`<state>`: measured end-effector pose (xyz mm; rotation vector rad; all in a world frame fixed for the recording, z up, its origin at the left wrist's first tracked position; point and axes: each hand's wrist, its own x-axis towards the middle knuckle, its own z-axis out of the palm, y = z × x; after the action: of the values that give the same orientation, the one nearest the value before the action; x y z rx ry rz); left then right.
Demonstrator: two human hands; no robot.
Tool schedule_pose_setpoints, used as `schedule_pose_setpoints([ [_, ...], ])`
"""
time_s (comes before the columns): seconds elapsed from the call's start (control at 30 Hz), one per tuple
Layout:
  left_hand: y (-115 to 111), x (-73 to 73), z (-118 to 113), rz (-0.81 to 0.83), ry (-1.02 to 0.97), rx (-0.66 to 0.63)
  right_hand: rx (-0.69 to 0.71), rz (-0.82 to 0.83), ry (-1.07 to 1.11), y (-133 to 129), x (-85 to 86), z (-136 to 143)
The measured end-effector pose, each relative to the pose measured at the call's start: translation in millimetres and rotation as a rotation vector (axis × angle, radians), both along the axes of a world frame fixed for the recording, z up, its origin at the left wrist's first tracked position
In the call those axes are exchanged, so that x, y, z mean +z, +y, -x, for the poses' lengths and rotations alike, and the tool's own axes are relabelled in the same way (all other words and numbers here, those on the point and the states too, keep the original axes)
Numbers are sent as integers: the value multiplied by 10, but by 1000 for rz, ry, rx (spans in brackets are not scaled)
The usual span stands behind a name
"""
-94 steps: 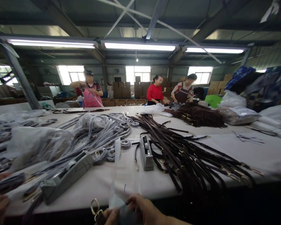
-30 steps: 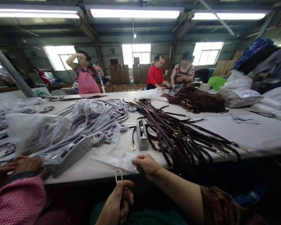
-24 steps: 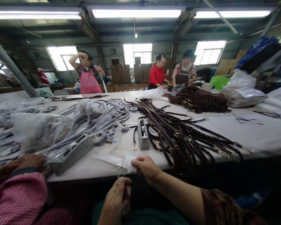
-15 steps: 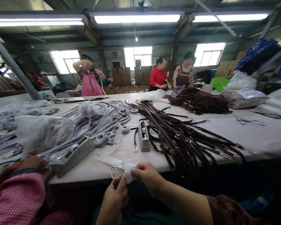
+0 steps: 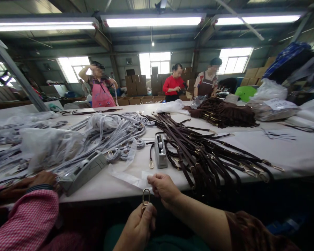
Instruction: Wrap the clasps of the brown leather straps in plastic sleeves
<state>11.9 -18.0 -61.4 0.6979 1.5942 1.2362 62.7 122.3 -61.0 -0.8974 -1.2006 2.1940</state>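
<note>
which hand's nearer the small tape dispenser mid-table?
Right. The right hand sits at the table edge just below the small tape dispenser; the left hand, pinching a clasp, is lower.

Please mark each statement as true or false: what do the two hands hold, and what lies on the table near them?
1. The left hand holds a strap end with a gold metal clasp pointing up. True.
2. The right hand pinches a clear plastic sleeve at the table edge. True.
3. The brown straps lie in a pile to the left of both tape dispensers. False: they lie to the right of the small tape dispenser.
4. The large tape dispenser stands upright on a cardboard box. False: it lies on the white table, beside a co-worker's hand.
</note>
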Motion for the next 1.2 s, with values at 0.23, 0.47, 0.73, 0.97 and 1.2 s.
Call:
schedule_pose_setpoints([
  [0.23,40,-52,114,-50,231,-96,51,-56,-17,-49,19,-65],
  [0.47,25,27,216,-60,242,-128,222,7,-14,-92,23,-136],
  [0.73,67,97,274,-9,49,-176,310,-133,-56,-56,197,-177],
  [0.97,-155,-115,306,-101,15,-107,188,-263,10,251,269,-161],
  [1.2,-175,-201,221,-55,-51,67,225,-320,-29,227,159,-160],
])
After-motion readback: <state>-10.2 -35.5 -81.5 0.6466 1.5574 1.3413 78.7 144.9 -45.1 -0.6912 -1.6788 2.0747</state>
